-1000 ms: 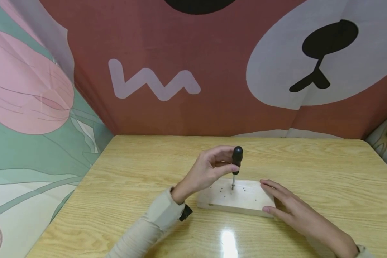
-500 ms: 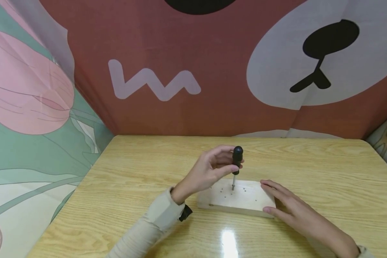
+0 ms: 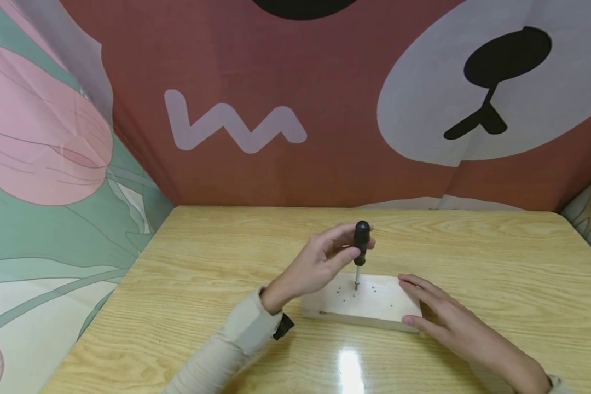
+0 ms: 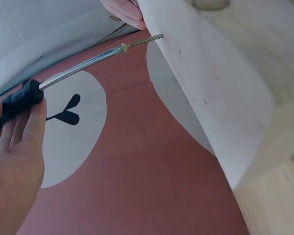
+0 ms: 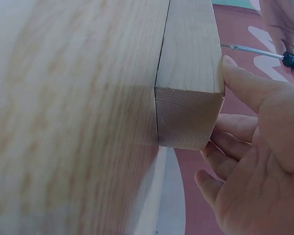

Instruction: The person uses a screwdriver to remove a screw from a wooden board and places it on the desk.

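Note:
My left hand holds a screwdriver by its black handle, thumb on the near side and fingers behind. The shaft stands nearly upright, its tip at the head of a screw. That screw stands partly out of a pale wooden block, most of its thread showing in the left wrist view. Several small dark holes dot the block's top. At the block's right end my right hand steadies it, thumb at the near edge and fingers at the far corner; the right wrist view shows the thumb against the block.
The block lies flat on a wood-grain table. A red printed cloth hangs behind the table's far edge, with a floral cloth at the left. A black wrist strap piece sits by the left cuff.
My left thumb and fingers have shifted on the screwdriver handle, the thumb slightly up and left, the fingertips showing farther past it. The handle tilts a touch left. My right hand stays on the block.

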{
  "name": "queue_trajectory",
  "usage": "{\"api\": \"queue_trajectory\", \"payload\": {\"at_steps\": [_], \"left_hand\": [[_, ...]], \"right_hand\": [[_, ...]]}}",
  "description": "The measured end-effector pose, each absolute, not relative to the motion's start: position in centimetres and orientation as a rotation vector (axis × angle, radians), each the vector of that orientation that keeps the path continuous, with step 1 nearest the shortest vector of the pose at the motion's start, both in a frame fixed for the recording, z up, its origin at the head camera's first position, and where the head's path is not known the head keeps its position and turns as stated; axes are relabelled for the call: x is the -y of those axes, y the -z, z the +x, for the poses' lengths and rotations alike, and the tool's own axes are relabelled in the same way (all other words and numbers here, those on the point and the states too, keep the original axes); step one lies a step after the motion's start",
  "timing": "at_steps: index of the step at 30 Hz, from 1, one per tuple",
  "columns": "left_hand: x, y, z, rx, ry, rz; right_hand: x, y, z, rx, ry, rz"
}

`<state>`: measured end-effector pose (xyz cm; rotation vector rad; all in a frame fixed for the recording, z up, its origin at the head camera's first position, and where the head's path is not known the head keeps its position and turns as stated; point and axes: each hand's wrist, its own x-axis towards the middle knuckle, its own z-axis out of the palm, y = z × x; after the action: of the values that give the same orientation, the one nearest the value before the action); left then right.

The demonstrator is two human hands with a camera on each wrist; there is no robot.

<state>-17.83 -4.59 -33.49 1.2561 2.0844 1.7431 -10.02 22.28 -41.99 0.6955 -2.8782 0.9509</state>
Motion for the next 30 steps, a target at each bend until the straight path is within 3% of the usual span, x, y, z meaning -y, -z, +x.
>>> {"api": "queue_trajectory", "payload": {"at_steps": [10,30], "left_hand": [[4.71,33.81,-17.95,-2.145,-1.901,1.214],[4.55,33.3,-17.56,-2.122,-1.791,1.317]], "right_hand": [[-22.2,42.26,-9.88,2.855,-0.898,0.691],[-22.27,42.04,-10.03,2.868,-0.949,0.702]]}}
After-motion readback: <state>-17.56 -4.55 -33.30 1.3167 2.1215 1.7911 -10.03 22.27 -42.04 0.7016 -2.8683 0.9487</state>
